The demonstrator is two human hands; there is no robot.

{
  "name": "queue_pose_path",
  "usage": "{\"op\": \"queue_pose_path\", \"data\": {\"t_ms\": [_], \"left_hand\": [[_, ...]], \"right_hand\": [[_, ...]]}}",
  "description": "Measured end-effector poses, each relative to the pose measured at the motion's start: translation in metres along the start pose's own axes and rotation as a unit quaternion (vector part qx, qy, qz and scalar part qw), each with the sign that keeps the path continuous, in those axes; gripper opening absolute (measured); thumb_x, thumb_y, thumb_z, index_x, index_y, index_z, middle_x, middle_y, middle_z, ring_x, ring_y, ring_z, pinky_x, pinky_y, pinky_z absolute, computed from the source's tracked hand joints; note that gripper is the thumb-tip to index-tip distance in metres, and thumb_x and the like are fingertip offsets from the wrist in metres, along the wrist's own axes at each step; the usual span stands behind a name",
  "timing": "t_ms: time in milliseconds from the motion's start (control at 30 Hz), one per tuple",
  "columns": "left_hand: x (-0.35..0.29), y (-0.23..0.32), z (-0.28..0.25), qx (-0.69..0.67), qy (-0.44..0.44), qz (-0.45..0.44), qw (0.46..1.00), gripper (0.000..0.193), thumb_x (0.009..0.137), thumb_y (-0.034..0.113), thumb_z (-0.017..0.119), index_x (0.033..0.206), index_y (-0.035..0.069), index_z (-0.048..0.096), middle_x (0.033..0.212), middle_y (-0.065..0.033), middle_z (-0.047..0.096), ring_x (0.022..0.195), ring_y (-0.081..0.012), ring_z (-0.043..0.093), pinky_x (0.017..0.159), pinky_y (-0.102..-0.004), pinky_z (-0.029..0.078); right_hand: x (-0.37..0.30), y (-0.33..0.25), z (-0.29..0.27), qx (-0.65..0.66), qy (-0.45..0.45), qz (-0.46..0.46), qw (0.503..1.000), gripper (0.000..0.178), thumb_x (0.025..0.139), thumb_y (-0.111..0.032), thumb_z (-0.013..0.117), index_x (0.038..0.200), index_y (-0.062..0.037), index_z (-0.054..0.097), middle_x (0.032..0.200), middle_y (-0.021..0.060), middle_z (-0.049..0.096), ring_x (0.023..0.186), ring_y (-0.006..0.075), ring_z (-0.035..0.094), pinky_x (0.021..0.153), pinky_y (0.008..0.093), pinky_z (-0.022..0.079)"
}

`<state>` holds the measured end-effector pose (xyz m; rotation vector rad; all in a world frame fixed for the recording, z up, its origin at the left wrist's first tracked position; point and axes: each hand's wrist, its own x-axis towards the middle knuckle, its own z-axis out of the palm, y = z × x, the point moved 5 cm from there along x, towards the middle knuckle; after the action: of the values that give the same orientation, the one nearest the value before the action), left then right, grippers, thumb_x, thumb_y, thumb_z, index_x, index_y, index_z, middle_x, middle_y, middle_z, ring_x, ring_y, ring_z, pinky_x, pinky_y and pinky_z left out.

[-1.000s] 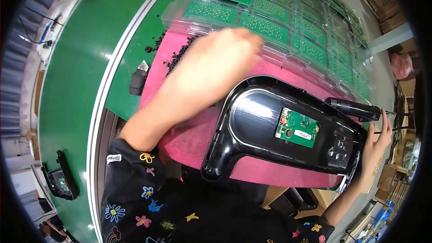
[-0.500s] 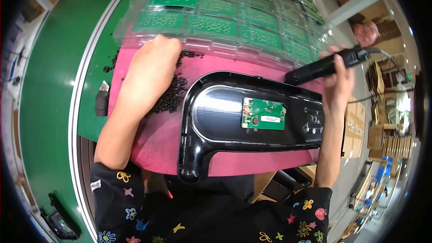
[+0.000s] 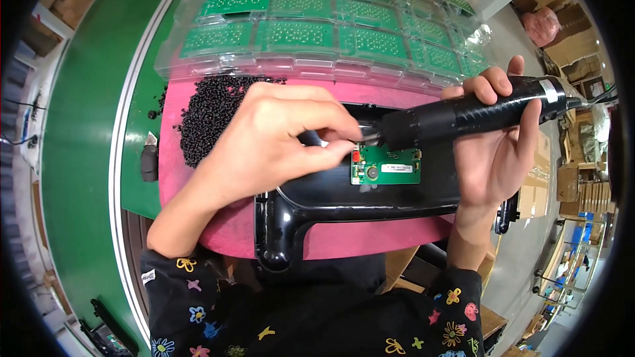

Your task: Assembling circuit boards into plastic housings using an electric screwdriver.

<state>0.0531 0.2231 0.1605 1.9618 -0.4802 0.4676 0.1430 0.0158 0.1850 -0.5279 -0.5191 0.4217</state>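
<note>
The right hand [image 3: 491,168] wraps its fingers round the driver [image 3: 430,122], tip near the far left of the board [image 3: 390,170] in the shell [image 3: 324,197]; the left hand [image 3: 274,135] pinches its fingers there, on what I cannot tell

Pink bundle [image 3: 541,26], stacked cardboard [image 3: 597,197] at right, metal cart [image 3: 559,284], blue items [image 3: 581,235]

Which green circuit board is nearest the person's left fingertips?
The board in the black housing below the left hand; other boards sit in the clear tray or off at lower left.
</note>
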Motion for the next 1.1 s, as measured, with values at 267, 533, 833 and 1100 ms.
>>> {"op": "queue_pose_path", "data": {"t_ms": [267,533,833,1100], "left_hand": [[-0.002,-0.001,0.020,-0.033,-0.036,0.037,0.998,0.019,0.074,-0.006,0.077,0.091,-0.001,0.071,0.089,-0.0097,0.070,0.081,-0.0221,0.070,0.071,-0.0310,0.057],[-0.005,-0.007,0.024,-0.037,-0.027,-0.037,0.998,0.012,0.080,-0.003,0.075,0.090,-0.001,0.069,0.090,-0.0106,0.071,0.083,-0.0214,0.070,0.075,-0.0304,0.056],[-0.006,-0.010,0.029,-0.056,-0.038,-0.085,0.994,0.014,0.077,-0.005,0.077,0.089,-0.001,0.070,0.087,-0.0097,0.073,0.080,-0.0194,0.072,0.074,-0.0285,0.057],[-0.003,-0.004,0.032,-0.036,-0.043,-0.028,0.998,0.028,0.080,-0.005,0.075,0.106,-0.003,0.066,0.094,-0.0112,0.073,0.089,-0.0213,0.074,0.079,-0.0301,0.058]], "right_hand": [[-0.015,0.003,-0.007,0.021,-0.010,-0.004,1.000,0.049,0.102,-0.030,0.053,0.144,-0.0097,0.037,0.109,0.0015,0.043,0.103,0.0160,0.045,0.106,0.0461,0.027],[-0.022,-0.013,-0.010,-0.012,-0.019,-0.055,0.998,0.051,0.098,-0.022,0.059,0.141,-0.0078,0.037,0.109,0.0019,0.042,0.103,0.0163,0.045,0.107,0.0492,0.025],[-0.025,-0.016,0.000,-0.002,-0.012,-0.062,0.998,0.053,0.094,-0.020,0.065,0.138,-0.0096,0.038,0.105,-0.0005,0.043,0.096,0.0135,0.044,0.103,0.0451,0.026],[-0.027,-0.014,0.004,-0.068,-0.030,-0.056,0.996,0.052,0.096,-0.023,0.062,0.139,-0.0135,0.036,0.107,-0.0006,0.044,0.099,0.0142,0.045,0.104,0.0452,0.029]]}}
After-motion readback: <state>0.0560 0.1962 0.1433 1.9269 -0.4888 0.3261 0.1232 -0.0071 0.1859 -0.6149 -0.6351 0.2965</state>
